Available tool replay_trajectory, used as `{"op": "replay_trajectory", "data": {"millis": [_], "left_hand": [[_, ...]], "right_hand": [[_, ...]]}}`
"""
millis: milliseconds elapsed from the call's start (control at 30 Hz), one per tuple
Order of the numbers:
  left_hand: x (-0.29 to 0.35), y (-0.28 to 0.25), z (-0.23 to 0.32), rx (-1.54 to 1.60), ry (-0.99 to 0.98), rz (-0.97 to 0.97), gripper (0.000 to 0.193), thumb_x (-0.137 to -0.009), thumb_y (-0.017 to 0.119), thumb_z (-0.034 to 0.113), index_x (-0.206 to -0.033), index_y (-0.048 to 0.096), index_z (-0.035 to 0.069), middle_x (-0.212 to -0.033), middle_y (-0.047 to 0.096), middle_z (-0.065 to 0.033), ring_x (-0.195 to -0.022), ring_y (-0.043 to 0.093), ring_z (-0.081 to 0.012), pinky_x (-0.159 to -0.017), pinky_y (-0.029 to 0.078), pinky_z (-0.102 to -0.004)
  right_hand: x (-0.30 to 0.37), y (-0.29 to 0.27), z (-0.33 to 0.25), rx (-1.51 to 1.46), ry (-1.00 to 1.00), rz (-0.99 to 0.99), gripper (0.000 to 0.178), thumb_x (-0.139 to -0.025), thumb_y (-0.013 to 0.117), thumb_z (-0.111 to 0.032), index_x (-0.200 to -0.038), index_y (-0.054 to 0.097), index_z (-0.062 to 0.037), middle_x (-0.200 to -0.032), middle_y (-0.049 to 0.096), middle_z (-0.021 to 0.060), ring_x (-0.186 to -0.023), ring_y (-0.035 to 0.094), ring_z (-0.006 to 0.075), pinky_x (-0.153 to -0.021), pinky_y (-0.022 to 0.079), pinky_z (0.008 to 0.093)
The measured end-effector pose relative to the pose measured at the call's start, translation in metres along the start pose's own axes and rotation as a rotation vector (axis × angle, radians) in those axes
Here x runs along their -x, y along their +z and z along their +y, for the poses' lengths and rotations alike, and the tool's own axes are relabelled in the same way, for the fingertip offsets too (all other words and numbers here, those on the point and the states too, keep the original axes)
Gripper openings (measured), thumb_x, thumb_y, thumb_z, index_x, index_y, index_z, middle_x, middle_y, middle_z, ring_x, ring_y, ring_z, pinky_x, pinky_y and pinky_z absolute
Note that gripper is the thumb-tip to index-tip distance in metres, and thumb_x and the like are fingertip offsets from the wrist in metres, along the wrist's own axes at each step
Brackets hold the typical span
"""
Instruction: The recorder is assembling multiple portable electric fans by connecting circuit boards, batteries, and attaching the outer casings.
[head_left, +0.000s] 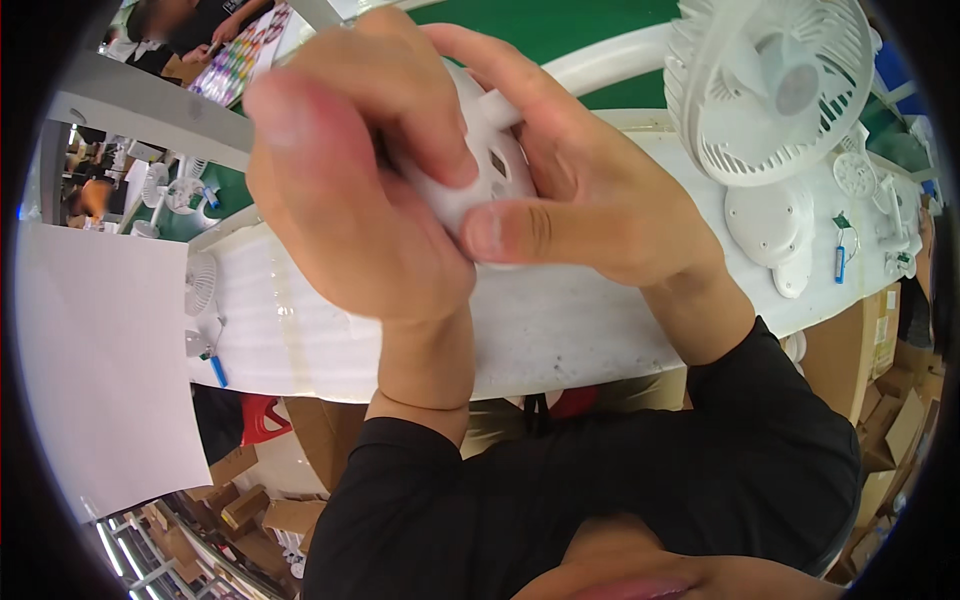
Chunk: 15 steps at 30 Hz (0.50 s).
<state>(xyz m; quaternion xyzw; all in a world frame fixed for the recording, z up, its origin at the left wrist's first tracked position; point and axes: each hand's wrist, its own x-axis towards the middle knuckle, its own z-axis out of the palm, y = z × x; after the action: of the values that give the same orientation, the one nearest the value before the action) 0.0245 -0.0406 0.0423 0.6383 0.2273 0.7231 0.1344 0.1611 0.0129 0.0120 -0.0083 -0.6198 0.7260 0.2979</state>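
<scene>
A white desk fan is held up close, its rounded, slotted base (492, 185) between my two hands. My left hand (345, 190) is closed round the base's left side, with the thumb blurred and a fingertip pressing the shell. From the other side my right hand (610, 205) grips it, thumb across the lower part and fingers behind. A white neck (610, 62) rises rightward from the base toward the caged fan head (790, 90), where the joint is partly hidden. Whatever lies between my left palm and the base is out of sight.
On the white-covered table (560, 340), a white base plate (765, 225) and a blue battery (839, 264) with wires lie right. Another fan cage (200, 283) and blue battery (219, 371) sit left, beside a white panel (105, 350) and metal post (150, 115).
</scene>
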Motion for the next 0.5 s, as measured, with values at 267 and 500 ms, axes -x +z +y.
{"op": "replay_trajectory", "data": {"millis": [267,500], "left_hand": [[-0.008,0.020,0.001,0.016,-0.146,0.477,0.057,-0.106,0.019,0.040,-0.079,0.056,0.006,-0.071,0.054,-0.0057,-0.069,0.046,-0.0169,-0.071,0.038,-0.0309],[-0.003,-0.004,-0.012,0.266,0.013,0.049,0.058,-0.104,0.017,0.045,-0.085,0.055,0.006,-0.075,0.055,-0.0068,-0.070,0.047,-0.0171,-0.073,0.039,-0.0325]], "right_hand": [[-0.017,0.005,0.010,0.080,-0.247,-0.071,0.102,-0.080,0.078,-0.028,-0.158,0.016,-0.0034,-0.153,0.034,0.0210,-0.134,0.040,0.0348,-0.111,0.033,0.0441],[-0.011,0.005,0.004,0.008,-0.193,-0.132,0.105,-0.081,0.077,-0.029,-0.159,0.011,-0.0040,-0.159,0.024,0.0227,-0.144,0.027,0.0381,-0.116,0.024,0.0455]]}}
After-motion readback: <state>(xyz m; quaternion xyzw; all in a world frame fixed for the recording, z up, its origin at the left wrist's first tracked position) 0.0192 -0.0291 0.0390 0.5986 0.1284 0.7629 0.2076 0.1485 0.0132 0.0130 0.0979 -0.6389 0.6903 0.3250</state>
